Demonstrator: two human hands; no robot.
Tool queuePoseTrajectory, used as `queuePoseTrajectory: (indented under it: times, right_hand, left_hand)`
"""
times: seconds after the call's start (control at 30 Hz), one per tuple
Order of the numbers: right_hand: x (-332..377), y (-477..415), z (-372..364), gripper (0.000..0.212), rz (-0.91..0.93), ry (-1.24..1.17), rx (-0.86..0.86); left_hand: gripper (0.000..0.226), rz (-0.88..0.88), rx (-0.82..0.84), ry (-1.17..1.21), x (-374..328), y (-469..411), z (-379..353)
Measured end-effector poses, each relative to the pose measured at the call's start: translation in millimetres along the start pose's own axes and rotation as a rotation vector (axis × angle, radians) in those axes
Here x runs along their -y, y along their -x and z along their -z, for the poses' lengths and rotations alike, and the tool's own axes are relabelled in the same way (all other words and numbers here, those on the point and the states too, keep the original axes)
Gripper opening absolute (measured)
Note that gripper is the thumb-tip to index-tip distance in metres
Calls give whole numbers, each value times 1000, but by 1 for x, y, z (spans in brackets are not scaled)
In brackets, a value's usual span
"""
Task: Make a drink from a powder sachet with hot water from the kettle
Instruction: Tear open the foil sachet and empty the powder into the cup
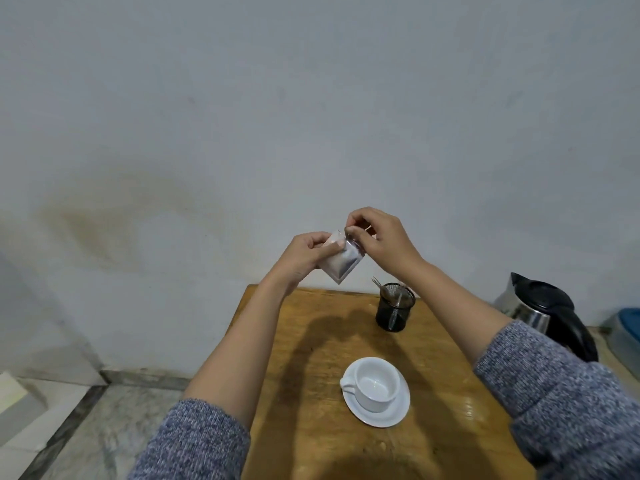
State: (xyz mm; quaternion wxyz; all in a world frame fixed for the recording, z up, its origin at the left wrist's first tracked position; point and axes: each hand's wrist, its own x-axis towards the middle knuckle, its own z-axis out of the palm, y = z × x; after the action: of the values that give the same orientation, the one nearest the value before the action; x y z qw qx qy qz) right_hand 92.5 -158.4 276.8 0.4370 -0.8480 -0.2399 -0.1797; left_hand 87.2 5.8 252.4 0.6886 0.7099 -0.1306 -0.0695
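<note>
Both hands pinch one small silvery foil sachet (339, 259) in the air over the wooden table (311, 341): left hand (308, 252) on its side, right hand (381, 237) at its top corner. Below stand one white cup (377, 384) on one saucer (394, 415), one black mesh holder (394, 311), one steel kettle (540, 311).

Both hands pinch a small silvery foil sachet (341, 259) above the wooden bench (311, 341), white ceramic cup (377, 384) below.

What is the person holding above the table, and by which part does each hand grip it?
A silver powder sachet. The left hand grips its left side near the top; the right hand pinches its top corner between fingertips.
</note>
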Motion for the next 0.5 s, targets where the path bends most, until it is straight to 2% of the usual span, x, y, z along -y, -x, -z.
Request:
queuePoseTrajectory:
  times: [0.17,0.33,0.5]
  right_hand:
    - [4,2,2,15,-11,-9,36]
    - [2,5,5,9,41,101,177]
    - [3,9,6,20,83,143,250]
  left_hand:
    - [14,-30,-33,-71,2,0,-2]
    - [14,-105,-193,-194,7,-5,-5]
    - [16,-91,-247,-195,15,-7,-5]
